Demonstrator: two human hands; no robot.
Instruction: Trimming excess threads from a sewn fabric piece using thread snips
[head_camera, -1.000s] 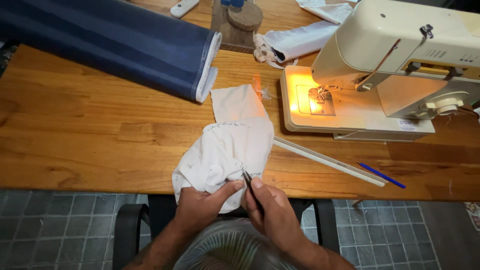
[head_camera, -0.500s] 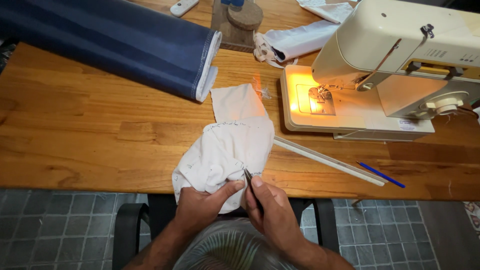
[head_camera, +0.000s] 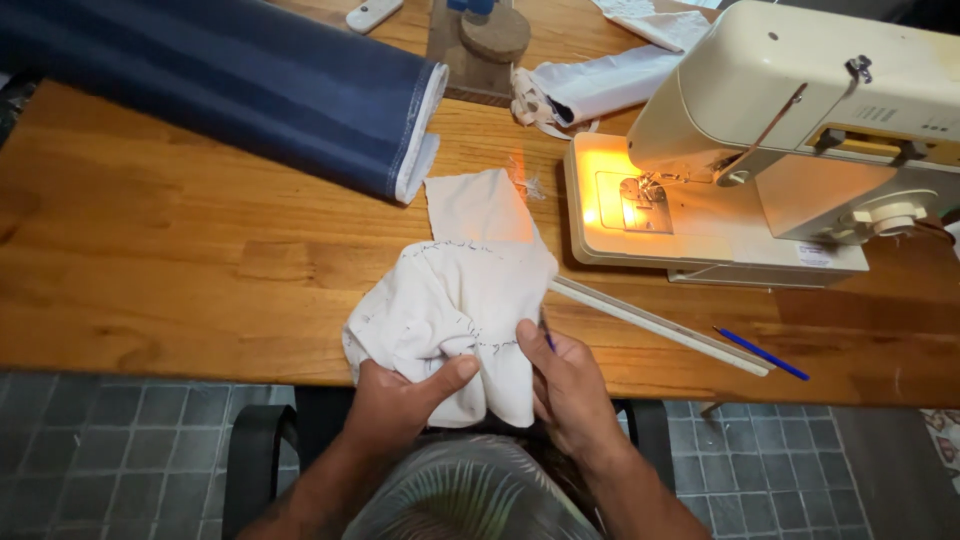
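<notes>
— Fingers of the left hand (head_camera: 400, 400) are closed on the near edge of the cream cloth (head_camera: 455, 310), thumb pressing on top beside the dotted stitch line; the right hand (head_camera: 572, 385) pinches a thin dark tool (head_camera: 547, 338), only partly visible, with its tip at that seam.

— Where does the cloth sit?

— Bunched at the near edge of the counter (head_camera: 150, 260), its far flap lying flat towards the blue fabric roll (head_camera: 230, 85). The lit sewing machine (head_camera: 780, 150) stands to the right, a white ruler (head_camera: 660, 325) and blue pen (head_camera: 762, 353) near it.

— How to work the seam well?

— My view: keep the cloth taut under the thumb, slide the tip shallowly along the stitches, and point it away from the holding fingers.
</notes>
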